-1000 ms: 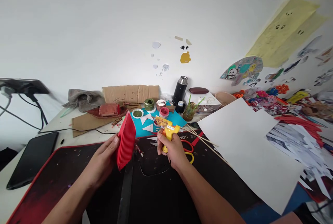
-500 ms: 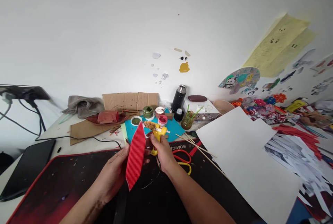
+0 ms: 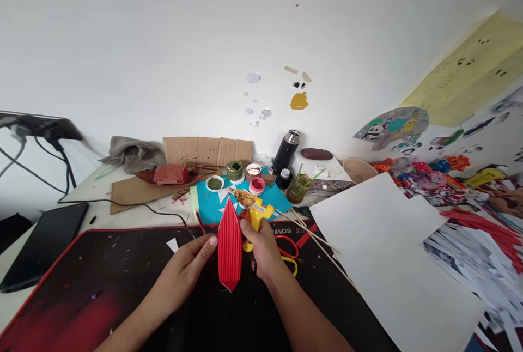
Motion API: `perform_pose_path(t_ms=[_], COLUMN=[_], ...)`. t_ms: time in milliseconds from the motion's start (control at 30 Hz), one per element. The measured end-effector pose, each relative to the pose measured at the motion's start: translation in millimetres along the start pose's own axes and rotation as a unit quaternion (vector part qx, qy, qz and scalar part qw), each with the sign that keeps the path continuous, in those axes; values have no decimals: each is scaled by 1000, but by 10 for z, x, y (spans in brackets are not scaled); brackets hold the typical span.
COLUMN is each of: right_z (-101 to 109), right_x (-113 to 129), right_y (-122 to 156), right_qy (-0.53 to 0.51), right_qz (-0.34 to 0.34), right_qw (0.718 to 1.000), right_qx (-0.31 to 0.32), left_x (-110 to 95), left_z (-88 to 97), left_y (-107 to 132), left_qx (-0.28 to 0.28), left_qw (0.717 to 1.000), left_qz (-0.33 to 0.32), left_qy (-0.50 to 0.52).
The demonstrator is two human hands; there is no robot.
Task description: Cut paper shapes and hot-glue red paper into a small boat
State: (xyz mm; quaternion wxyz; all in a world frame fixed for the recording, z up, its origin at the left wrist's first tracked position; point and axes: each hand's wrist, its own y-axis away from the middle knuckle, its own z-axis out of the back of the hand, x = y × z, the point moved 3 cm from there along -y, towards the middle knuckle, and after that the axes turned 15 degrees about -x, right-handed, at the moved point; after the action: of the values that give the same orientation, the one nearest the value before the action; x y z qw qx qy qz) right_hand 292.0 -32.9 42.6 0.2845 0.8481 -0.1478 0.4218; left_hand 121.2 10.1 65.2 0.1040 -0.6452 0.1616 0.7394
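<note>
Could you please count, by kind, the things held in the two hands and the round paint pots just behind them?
red paper: 1
glue gun: 1
paint pots: 4
Total: 6

Single head view here, looking forward and down across the worktop point(image 3: 85, 195) to its far edge and the white wall point(image 3: 163, 41) behind. It's in close: left hand point(image 3: 186, 270) and right hand point(image 3: 263, 246) sit low centre, forearms entering from the bottom; the worktop's right side runs off frame
</note>
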Motion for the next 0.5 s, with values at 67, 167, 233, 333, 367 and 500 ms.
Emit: perform_pose_path(t_ms=[67, 167, 233, 333, 367, 500], right_z=[24, 41, 37, 16, 10, 4], right_x=[19, 28, 19, 6, 5, -3], right_y=[12, 21, 28, 44, 50, 57], right_qy=[1, 6, 14, 30, 33, 47], right_qz=[-3, -5, -7, 4, 9, 8], right_qw=[1000, 1000, 1000, 999, 998, 997], right_qx=[1, 1, 10, 39, 48, 66], left_x=[-11, -82, -155, -266, -298, -383], left_z=[28, 122, 203, 271, 274, 227], left_y=[-20, -89, -157, -258, -286, -347], left_qx=[11, -12, -57, -96, -100, -86], left_qw=[1000, 1000, 998, 995, 994, 991], left_qz=[-6, 0, 7, 10, 9, 18], left_qy=[-16, -20, -12, 30, 49, 102])
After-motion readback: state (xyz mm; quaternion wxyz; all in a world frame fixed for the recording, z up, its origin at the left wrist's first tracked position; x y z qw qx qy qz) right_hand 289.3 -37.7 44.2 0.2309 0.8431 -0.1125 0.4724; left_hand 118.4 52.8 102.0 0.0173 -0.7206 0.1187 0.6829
